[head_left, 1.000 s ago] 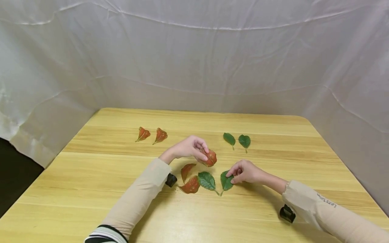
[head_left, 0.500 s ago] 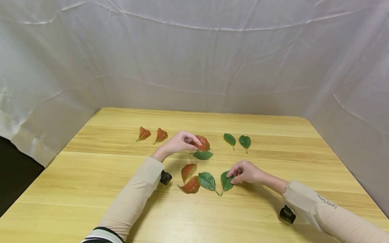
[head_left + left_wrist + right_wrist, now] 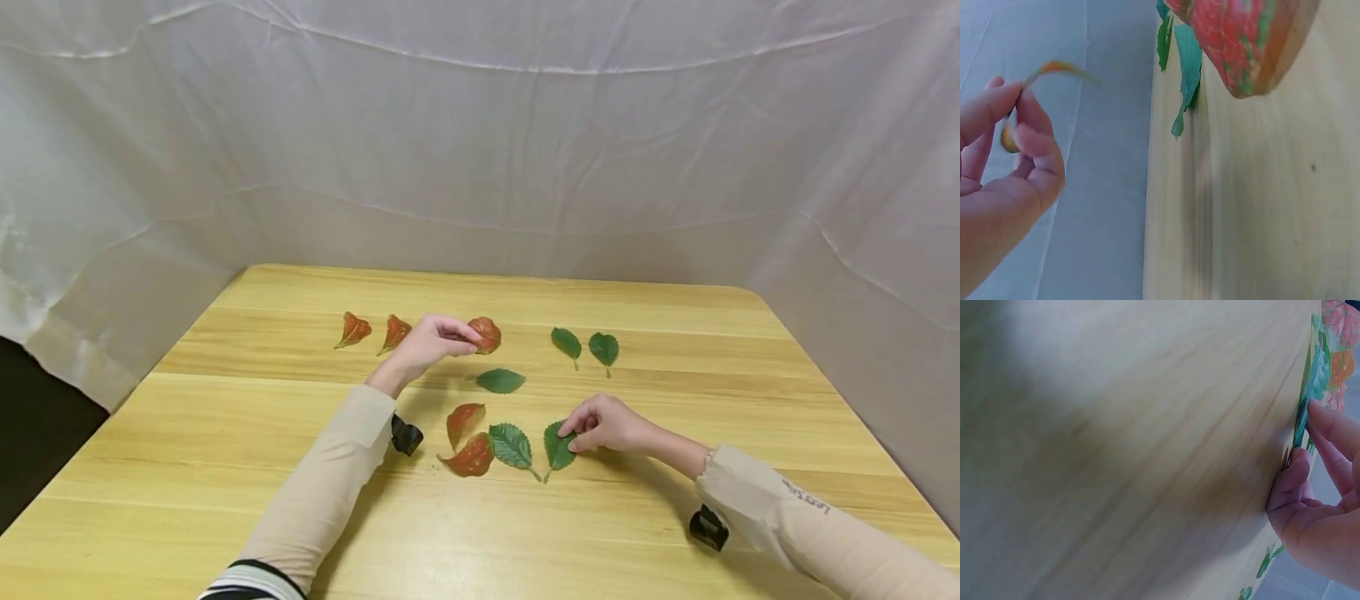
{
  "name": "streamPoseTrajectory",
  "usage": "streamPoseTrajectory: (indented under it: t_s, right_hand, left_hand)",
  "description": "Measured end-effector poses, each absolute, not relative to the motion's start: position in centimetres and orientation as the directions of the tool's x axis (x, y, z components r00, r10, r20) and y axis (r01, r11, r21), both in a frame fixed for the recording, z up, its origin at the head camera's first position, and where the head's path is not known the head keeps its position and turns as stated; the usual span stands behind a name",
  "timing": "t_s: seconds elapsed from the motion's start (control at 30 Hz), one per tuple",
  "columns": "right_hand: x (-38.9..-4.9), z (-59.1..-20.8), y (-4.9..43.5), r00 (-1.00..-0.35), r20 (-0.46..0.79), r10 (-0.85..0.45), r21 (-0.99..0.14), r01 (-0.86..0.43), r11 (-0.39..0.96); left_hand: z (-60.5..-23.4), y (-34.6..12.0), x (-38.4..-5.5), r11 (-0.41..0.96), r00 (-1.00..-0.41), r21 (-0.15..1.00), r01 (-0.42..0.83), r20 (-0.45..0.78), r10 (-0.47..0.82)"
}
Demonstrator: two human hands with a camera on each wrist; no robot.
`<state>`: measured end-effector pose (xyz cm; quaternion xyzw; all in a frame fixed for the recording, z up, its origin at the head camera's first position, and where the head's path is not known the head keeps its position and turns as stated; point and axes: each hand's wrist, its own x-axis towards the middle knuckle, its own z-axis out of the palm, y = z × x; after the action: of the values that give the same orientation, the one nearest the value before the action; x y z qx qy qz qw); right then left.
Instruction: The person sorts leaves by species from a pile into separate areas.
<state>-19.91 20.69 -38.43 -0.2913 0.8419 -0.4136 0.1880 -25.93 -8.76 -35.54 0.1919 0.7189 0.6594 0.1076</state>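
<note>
My left hand (image 3: 431,343) pinches a red leaf (image 3: 486,334) between thumb and fingertips, over the back half of the table. In the left wrist view the same leaf (image 3: 1060,66) shows edge-on, a little blurred. At the right, my right hand (image 3: 606,423) has thumb and fingers at the edge of a green leaf (image 3: 557,447) lying on the table; the right wrist view shows its fingertips pinching this leaf (image 3: 1302,419). Beside it lie another green leaf (image 3: 511,446) and two red leaves, one curled (image 3: 464,423) and one flatter (image 3: 472,457).
A single green leaf (image 3: 501,381) lies mid-table, just below the left hand. Two red leaves, one at the far left (image 3: 352,330) and one partly behind the hand (image 3: 394,333), lie at the back. Two green leaves (image 3: 566,342) lie back right. Pale curtains (image 3: 525,167) surround the wooden table (image 3: 225,433).
My left hand has carried the red leaf back and leftward, toward the two red leaves. A green leaf now shows on the table where that hand was. My right hand has stayed in place.
</note>
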Motion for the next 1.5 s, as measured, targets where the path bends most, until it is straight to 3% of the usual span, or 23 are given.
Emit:
streamPoseTrajectory:
  t_s: [0.43, 0.73, 1.03, 1.5]
  right_hand:
    - [-19.7, -38.3, 20.7, -0.761, -0.080, -0.644, -0.812, -0.325, 0.485]
    - [-19.5, -38.1, 20.6, -0.772, -0.084, -0.630, -0.820, -0.306, 0.484]
    - [-19.4, -38.2, 20.6, -0.771, -0.088, -0.630, -0.825, -0.298, 0.480]
    - [-19.4, -38.2, 20.5, -0.772, -0.087, -0.629, -0.828, -0.295, 0.476]
  left_hand:
    - [-35.6, -9.8, -26.9, 0.063, -0.915, 0.979, 0.192, 0.155, 0.374]
    - [-35.0, -11.2, -29.1, 0.343, -0.961, 0.933, 0.112, 0.013, 0.277]
    - [-35.3, -11.8, -30.6, 0.405, -0.966, 0.914, -0.003, -0.107, 0.234]
    - [-35.6, -12.2, -31.3, 0.464, -0.959, 0.883, -0.075, -0.192, 0.210]
